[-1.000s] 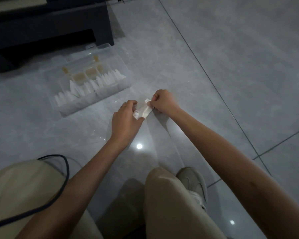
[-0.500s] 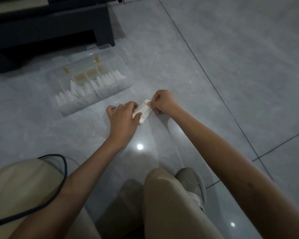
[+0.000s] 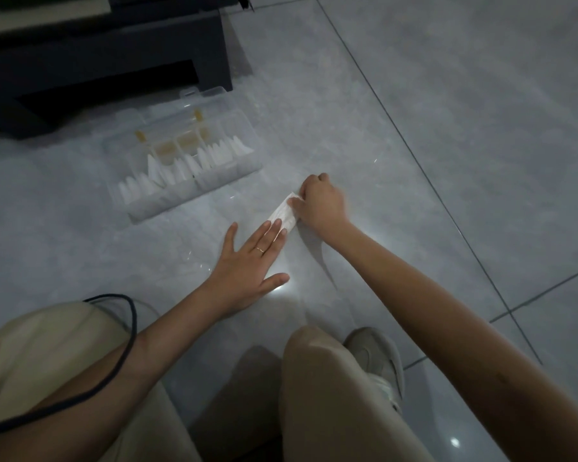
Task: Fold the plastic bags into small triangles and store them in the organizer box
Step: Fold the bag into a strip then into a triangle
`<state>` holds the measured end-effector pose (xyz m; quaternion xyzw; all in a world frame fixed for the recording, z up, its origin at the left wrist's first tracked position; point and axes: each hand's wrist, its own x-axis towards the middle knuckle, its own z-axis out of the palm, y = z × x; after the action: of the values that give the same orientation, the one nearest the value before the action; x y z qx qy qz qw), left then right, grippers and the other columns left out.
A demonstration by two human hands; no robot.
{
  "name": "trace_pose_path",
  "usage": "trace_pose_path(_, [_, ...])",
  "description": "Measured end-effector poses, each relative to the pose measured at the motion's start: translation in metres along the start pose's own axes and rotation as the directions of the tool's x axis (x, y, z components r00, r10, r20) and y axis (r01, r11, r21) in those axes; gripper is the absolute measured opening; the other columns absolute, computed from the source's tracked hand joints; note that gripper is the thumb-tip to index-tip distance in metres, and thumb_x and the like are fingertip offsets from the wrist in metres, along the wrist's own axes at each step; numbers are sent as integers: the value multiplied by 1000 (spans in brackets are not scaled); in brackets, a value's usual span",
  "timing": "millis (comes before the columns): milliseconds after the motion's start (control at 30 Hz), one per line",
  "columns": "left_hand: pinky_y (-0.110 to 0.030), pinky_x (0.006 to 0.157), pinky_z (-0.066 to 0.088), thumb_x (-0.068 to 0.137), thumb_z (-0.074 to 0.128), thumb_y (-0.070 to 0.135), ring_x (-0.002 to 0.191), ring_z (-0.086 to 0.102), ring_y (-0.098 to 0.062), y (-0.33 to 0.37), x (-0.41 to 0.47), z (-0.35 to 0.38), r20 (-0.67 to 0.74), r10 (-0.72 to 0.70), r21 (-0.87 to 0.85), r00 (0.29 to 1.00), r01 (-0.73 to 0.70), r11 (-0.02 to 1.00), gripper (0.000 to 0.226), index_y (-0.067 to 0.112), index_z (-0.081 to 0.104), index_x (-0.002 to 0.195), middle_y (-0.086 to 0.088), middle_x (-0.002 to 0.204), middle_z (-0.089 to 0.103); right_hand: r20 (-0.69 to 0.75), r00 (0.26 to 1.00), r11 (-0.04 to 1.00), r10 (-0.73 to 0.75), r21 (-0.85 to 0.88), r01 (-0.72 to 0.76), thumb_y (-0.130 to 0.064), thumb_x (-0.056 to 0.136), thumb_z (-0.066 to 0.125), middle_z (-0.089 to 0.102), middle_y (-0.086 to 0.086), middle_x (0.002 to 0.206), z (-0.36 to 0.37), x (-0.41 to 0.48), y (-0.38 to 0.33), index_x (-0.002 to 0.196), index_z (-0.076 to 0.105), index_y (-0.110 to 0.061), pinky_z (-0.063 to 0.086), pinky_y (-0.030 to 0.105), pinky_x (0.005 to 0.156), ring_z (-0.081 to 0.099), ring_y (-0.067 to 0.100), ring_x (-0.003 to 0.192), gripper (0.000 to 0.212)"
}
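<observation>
While triangles (image 3: 214, 155) are lining the box (image 3: 187, 203), the flat left hand (image 3: 247, 258) is pressing a bag (image 3: 282, 211) (unfinished strip), the right hand (image 3: 321, 201) pinching it.

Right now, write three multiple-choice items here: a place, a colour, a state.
1. Where is the organizer box relative to the bag strip?
A. On the floor, left of it and farther from the person
B. On the person's lap
C. Right of it
2. The trousers are
A. black
B. beige
C. red
3. The left hand is
A. a fist in the air
B. lifting the box
C. flat, fingertips pressing the strip
Key: 1 A, the box lies up-left of the strip; 2 B, both legs show beige cloth; 3 C, straight fingers lie on the strip's near end.
</observation>
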<state>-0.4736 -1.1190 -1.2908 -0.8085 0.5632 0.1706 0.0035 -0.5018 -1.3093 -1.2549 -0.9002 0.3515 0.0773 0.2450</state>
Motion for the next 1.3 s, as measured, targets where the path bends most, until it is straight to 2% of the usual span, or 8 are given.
trace_pose_path(133, [-53,111,-16,85,-4,67,141,-25,-4,-4,0,0,-4,23,-16,1000,-23,1000,82,22,-12,153,9,152,-27,68,998,994,-14,-111,21,-33,84,72,52,11,124,0,1,-11,122,45,-6,40,33,75,59,29,107,54])
trace_pose_path(367, [-54,113,-12,87,1,65,148,-12,-11,-7,0,1,-9,48,-48,999,-48,998,79,24,-11,153,10,154,-23,230,970,985,-77,-130,109,-22,81,69,52,11,110,-6,14,-12,96,64,-9,45,32,81,49,26,105,21])
trace_pose_path(467, [-52,115,-10,89,11,57,146,1,-10,-9,1,0,-70,44,-129,997,-53,990,72,26,11,155,9,162,-2,209,974,996,-90,14,89,-12,80,67,48,-2,84,-8,13,-9,69,48,-20,36,26,59,48,19,82,24])
trace_pose_path(600, [-46,116,-5,85,29,52,132,23,-4,-13,5,-7,-205,-3,-322,979,-65,945,60,35,48,139,13,153,33,131,991,973,-21,233,-10,-7,75,76,54,-4,81,-9,18,2,93,65,-13,40,25,71,51,15,83,21])
trace_pose_path(733, [-46,116,11,77,52,49,108,50,7,-5,9,-13,-321,-279,-649,905,4,760,38,28,73,100,21,116,62,182,983,908,-12,414,-66,-1,76,76,55,-8,65,-14,15,12,88,71,-5,45,27,73,54,13,70,14])
trace_pose_path(867, [-30,92,51,80,75,17,94,62,0,-3,24,-40,-346,-534,-848,771,-13,530,33,17,65,111,11,105,65,198,967,863,-161,504,40,3,75,76,61,-1,68,-35,5,8,76,68,-11,47,29,73,56,10,67,16])
trace_pose_path(1033, [-30,78,53,79,68,-4,77,63,-15,-6,54,-87,-170,-530,-922,830,56,384,27,14,67,100,1,85,65,127,934,842,-334,485,235,-2,75,78,60,-11,68,-76,9,-14,83,69,-13,44,8,63,54,-8,58,16])
trace_pose_path(1300, [-29,77,53,83,67,-2,85,65,-16,-11,79,-140,-69,-654,-997,754,-26,74,18,12,66,95,-9,92,68,104,959,638,-262,765,91,-4,79,76,65,5,82,-99,23,-20,96,67,-6,59,29,72,65,14,75,19])
